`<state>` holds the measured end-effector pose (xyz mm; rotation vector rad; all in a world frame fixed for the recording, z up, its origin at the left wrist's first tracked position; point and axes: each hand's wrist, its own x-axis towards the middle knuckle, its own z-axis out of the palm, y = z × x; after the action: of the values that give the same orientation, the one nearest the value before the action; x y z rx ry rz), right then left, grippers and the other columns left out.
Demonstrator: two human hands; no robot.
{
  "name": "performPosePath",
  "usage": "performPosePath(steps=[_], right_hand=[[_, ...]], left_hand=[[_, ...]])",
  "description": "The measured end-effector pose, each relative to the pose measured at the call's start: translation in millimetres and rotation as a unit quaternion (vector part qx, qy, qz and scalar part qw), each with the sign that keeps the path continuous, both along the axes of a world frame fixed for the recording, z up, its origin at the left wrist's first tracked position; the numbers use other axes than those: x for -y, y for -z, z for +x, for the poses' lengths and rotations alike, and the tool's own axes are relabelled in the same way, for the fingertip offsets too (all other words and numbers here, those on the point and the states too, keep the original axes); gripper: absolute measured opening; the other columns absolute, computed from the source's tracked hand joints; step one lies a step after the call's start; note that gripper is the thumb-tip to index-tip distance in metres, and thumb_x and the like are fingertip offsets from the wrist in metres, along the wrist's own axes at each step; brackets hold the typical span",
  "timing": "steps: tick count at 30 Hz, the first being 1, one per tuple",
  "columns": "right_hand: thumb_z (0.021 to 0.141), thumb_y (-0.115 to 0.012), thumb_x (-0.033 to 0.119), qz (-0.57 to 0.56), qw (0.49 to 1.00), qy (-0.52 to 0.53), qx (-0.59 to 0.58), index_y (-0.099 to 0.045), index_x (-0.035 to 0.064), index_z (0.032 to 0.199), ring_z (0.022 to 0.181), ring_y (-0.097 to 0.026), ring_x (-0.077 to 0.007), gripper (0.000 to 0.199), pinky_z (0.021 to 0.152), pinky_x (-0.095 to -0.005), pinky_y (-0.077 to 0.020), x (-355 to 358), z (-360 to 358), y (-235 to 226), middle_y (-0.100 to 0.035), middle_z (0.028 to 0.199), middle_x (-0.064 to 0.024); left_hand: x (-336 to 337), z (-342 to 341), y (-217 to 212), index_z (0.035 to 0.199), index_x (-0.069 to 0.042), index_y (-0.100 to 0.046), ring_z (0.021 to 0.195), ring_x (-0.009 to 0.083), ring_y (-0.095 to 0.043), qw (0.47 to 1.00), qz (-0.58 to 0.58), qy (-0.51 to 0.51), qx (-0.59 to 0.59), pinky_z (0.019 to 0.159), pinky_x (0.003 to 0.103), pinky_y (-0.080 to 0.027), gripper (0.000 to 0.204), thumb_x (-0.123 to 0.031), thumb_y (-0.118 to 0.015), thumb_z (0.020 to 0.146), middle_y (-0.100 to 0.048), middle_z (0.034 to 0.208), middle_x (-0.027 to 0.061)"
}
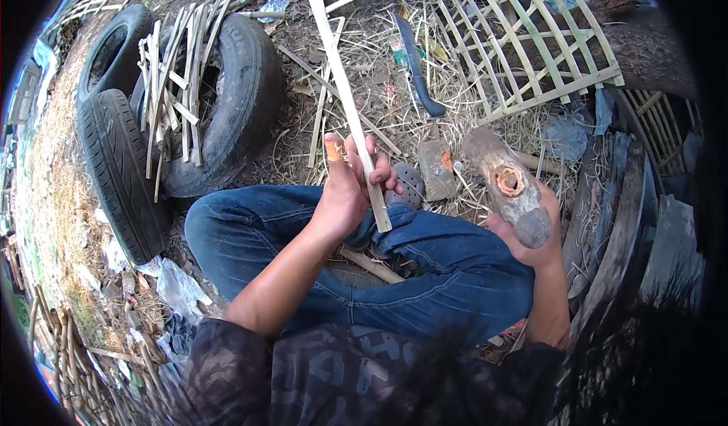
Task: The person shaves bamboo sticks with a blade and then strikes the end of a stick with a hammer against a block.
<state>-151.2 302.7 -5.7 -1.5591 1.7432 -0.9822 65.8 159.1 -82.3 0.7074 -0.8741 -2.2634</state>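
The L hand (347, 191) holds a long pale strip (339, 62), w/ fingers curled around it, so this grip is narrow; an orange bandage (334, 151) is on the thumb. The strip is slanted: its lower end is above the middle of the blue jeans (455, 297), & the rest goes far beyond them. Whether this end touches the cloth, I can't tell. The R hand (546, 236) holds a thick wood piece (485, 153) at the R side of the jeans; the grip is wide, w/ fingers partly hidden behind the wood. Just beyond the jeans are a grey shoe (410, 186) & a flat blade (436, 172); further is a dark curved tool (413, 62). To the L of the jeans, on the far side, tyres (258, 70) carry cut strips (179, 79); beyond the jeans to the R is a woven lattice (550, 96).
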Motion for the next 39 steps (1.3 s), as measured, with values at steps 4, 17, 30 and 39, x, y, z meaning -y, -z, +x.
performPosePath(steps=[4,17,30,39], right_hand=[[0.062,-0.078,0.007,-0.022,0.999,-0.039,0.001,-0.064,-0.0025,0.075,0.061,-0.057,-0.0175,0.021,0.055,-0.028,-0.0428,4.0,22.2,-15.2,-0.059,0.075,-0.0086],[0.06,-0.081,0.017,-0.054,0.979,-0.06,-0.189,-0.06,0.0015,0.074,0.056,-0.06,-0.0248,0.03,0.051,-0.0341,-0.051,5.7,57.7,-8.5,-0.057,0.082,-0.0076],[0.05,-0.08,0.016,-0.138,0.955,-0.124,-0.23,-0.054,0.0023,0.071,0.055,-0.06,-0.0211,0.036,0.046,-0.0317,-0.0485,-3.1,57.5,-5.4,-0.055,0.082,-0.0082],[0.07,-0.081,0.023,-0.191,0.951,-0.074,-0.231,-0.052,0.0024,0.063,0.046,-0.055,-0.0198,0.036,0.039,-0.0299,-0.0439,-1.9,48.5,1.0,-0.053,0.07,-0.0078]], left_hand=[[20.7,-2.3,-33.6,0.09,-0.014,-0.033,0.07,0.0186,-0.042,0.994,-0.031,-0.097,-0.046,0.074,0.04,-0.045,0.069,-0.081,-0.018,0.084,-0.034,0.07,0.0014],[13.9,10.0,-81.2,0.08,-0.014,-0.043,0.075,0.0152,-0.036,0.961,-0.067,-0.151,-0.22,0.073,0.036,-0.035,0.073,-0.085,-0.045,0.068,-0.033,0.074,-0.0025],[11.0,22.5,-75.1,0.059,-0.015,-0.032,0.055,0.0128,-0.03,0.932,-0.163,-0.138,-0.292,0.056,0.03,-0.029,0.074,-0.087,-0.04,0.073,-0.031,0.06,-0.0036],[4.7,17.2,-79.9,0.066,-0.016,-0.032,0.061,0.0141,-0.027,0.945,-0.155,-0.094,-0.272,0.063,0.03,-0.028,0.076,-0.092,-0.039,0.068,-0.028,0.065,-0.0036]])
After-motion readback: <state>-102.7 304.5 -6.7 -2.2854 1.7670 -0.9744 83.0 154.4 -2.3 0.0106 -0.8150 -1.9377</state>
